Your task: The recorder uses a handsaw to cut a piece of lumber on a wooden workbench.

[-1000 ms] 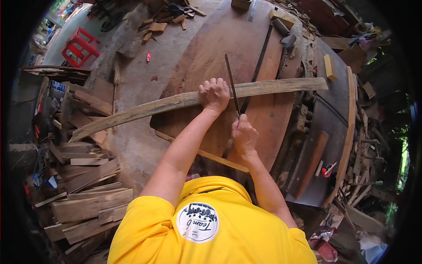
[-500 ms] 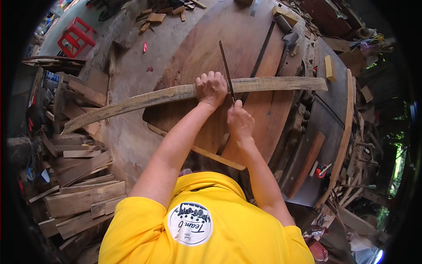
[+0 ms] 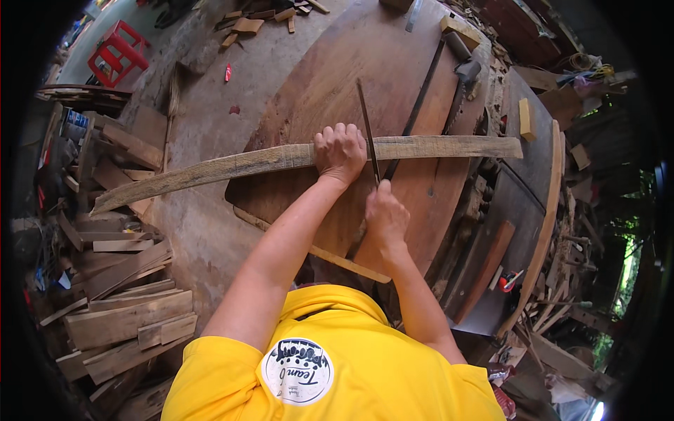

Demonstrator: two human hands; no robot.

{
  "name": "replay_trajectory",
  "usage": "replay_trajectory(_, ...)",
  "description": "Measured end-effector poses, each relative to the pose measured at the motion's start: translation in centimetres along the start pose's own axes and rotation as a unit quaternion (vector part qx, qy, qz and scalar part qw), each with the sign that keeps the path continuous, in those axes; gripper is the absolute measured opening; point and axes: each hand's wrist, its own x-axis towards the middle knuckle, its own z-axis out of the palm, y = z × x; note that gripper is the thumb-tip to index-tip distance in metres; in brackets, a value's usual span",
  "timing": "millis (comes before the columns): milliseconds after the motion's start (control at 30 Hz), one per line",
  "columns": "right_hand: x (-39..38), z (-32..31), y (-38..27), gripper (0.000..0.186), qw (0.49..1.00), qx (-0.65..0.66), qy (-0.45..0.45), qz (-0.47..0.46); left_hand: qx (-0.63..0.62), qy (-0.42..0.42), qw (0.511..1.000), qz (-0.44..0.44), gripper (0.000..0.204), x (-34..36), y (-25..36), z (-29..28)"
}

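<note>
A long, curved wooden plank (image 3: 232,167) with a rough face lies crosswise over a wide brown wooden panel (image 3: 309,98). My left hand (image 3: 341,156) is closed over the plank near its middle, knuckles up. Just right of it, a handsaw (image 3: 364,112) crosses the plank, its thin dark blade seen almost edge-on and pointing away from me. My right hand (image 3: 387,216) is wrapped round the saw's handle on the near side of the plank. The fingers cover most of that handle. How deep the blade sits in the wood cannot be made out.
Offcuts (image 3: 133,316) are piled at the left, with a red plastic stool (image 3: 118,52) beyond. A power tool (image 3: 467,70) and a yellowish wood block (image 3: 526,119) lie at the right. A wood strip (image 3: 351,264) lies near my body; a long curved strip (image 3: 551,210) edges the right side.
My right hand has drawn the saw slightly toward me. My left hand keeps its grip on the plank. The whole view has shifted a little.
</note>
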Motion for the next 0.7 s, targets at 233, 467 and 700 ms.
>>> replay_trajectory(233,3.2,0.4,-1.0,0.012,0.998,-0.044,0.048,-0.011,-0.01,-0.005,1.0,0.01,0.018,0.4,0.5,-0.4)
replay_trajectory(467,1.0,-0.3,-1.0,0.016,0.999,-0.034,0.015,0.003,-0.007,-0.007,1.0,0.009,0.017,0.1,0.2,-0.6)
replay_trajectory(700,-0.1,-0.2,-0.9,0.016,0.998,-0.054,-0.027,0.019,0.012,0.006,1.0,0.009,0.018,0.1,-0.1,-0.3)
